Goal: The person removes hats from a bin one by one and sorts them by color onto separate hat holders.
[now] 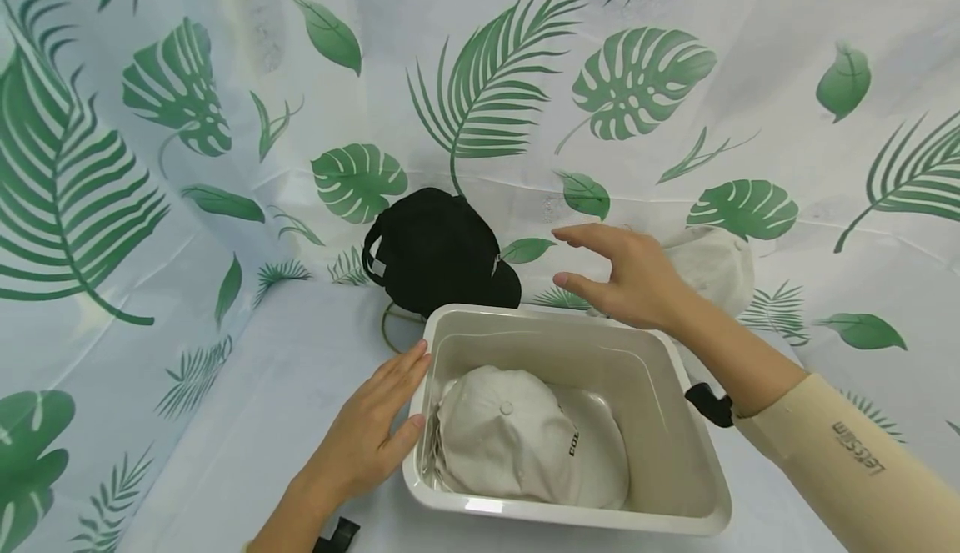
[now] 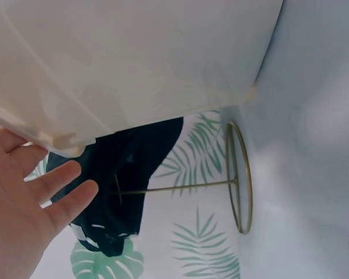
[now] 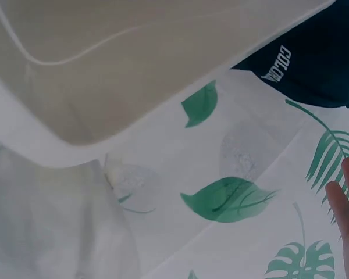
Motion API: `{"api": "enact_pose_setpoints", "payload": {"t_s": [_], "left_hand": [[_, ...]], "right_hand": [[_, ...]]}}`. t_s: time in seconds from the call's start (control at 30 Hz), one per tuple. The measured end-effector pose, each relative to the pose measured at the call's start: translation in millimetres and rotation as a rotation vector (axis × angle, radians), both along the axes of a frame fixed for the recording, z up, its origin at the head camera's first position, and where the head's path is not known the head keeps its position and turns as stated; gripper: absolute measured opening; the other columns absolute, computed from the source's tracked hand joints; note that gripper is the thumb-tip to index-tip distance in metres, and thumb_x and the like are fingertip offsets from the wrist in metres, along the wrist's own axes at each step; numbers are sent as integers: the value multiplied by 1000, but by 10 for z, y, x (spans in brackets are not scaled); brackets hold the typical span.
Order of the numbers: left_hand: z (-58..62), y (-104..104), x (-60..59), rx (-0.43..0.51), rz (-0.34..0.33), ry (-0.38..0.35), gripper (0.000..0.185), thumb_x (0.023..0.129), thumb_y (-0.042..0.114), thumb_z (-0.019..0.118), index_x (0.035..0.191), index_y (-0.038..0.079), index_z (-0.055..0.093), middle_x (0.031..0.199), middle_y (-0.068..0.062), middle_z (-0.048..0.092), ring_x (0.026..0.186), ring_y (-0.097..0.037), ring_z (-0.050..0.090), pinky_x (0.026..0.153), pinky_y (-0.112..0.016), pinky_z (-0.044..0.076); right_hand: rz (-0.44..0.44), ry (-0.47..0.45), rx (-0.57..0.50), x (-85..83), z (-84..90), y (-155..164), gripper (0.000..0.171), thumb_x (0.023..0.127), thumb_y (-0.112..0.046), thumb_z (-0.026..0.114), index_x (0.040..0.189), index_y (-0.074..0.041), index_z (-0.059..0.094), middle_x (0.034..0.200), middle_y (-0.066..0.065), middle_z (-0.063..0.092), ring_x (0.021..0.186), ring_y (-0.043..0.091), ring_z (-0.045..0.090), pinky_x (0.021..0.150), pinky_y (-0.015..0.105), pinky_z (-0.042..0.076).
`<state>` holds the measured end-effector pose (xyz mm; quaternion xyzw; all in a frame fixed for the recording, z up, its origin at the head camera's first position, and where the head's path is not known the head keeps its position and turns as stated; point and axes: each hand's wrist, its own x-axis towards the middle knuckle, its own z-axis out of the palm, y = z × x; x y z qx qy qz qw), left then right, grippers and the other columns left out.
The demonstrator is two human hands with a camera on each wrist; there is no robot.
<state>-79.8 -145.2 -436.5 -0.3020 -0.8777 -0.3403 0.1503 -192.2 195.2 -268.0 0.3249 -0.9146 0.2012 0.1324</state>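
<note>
A cream cap (image 1: 517,436) with dark lettering lies in the left part of a white plastic bin (image 1: 660,444). My left hand (image 1: 367,428) rests against the bin's left rim, its fingers extended; the left wrist view has the fingertips by the rim's edge. Over the back right corner, my right hand (image 1: 637,282) hovers with thumb and fingers apart, holding nothing. Behind the bin, a black cap (image 1: 442,253) sits on a thin brass-coloured wire stand (image 2: 192,186). A whitish cloth item (image 1: 716,269), possibly another cap, is partly hidden behind my right hand and forearm.
A white sheet with green leaf prints (image 1: 487,103) hangs behind and at the sides. The bin stands on a pale surface (image 1: 247,453). The stand's round base is on that surface close behind the bin's left side.
</note>
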Motion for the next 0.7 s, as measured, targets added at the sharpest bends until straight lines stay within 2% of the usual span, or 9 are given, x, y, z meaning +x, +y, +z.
{"api": "enact_pose_setpoints", "payload": {"t_s": [0.17, 0.43, 0.6, 0.7], "left_hand": [[-17, 2, -5, 5, 1, 8, 63, 99, 20, 55, 159, 5, 43, 170, -6, 33, 152, -32, 38, 119, -52, 36], [1, 2, -6, 12, 0, 0, 64, 99, 21, 55, 160, 5, 42, 171, -5, 31, 153, -31, 36, 121, -50, 33], [-20, 11, -5, 23, 1, 26, 64, 98, 19, 55, 159, 4, 43, 170, -6, 33, 152, -32, 38, 119, -52, 36], [-33, 14, -3, 24, 3, 29, 64, 98, 18, 55, 159, 4, 43, 169, -6, 34, 152, -32, 38, 118, -53, 38]], "right_hand": [[19, 36, -3, 112, -36, 112, 56, 88, -24, 82, 140, -8, 67, 136, 13, 69, 125, 36, 65, 100, 60, 52], [57, 95, -59, 241, -36, 256, 60, 81, -20, 87, 137, -10, 69, 132, 9, 72, 122, 32, 66, 98, 55, 52], [46, 77, -26, 333, -100, 346, 63, 80, -23, 88, 139, -13, 68, 134, 8, 71, 124, 33, 65, 99, 56, 51], [44, 59, -19, 396, -140, 384, 64, 81, -22, 88, 141, -16, 67, 136, 5, 70, 125, 31, 65, 99, 53, 51]]}}
